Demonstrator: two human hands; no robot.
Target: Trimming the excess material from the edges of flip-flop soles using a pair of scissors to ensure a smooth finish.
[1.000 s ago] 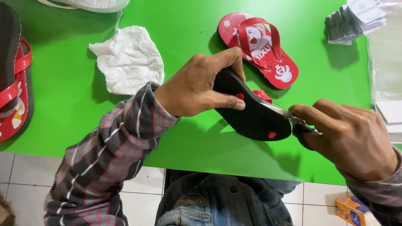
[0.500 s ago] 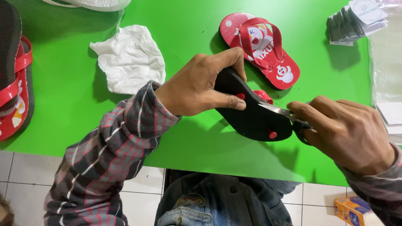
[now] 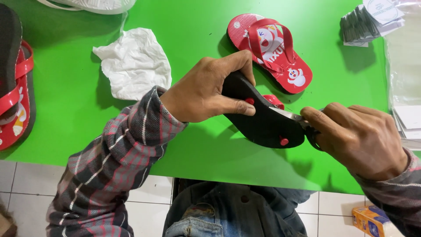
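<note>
My left hand (image 3: 206,90) grips a small flip-flop (image 3: 263,120) turned sole up, its black underside showing with red strap plugs poking through. My right hand (image 3: 357,138) is closed around scissors (image 3: 291,115), whose metal blades reach across the sole toward the plug near my left thumb. Both hands hover just above the green table (image 3: 188,52) near its front edge. A matching red flip-flop (image 3: 269,50) with cartoon prints lies strap up just behind them.
A crumpled white cloth (image 3: 133,63) lies at the left. More red and black flip-flops (image 3: 13,92) sit at the far left edge. A stack of paper tags (image 3: 366,22) and clear plastic bags (image 3: 403,66) are at the right. An orange box (image 3: 372,219) rests on the tiled floor.
The scissor blades have slid slightly further along the sole toward my left thumb. Both hands keep nearly the same position.
</note>
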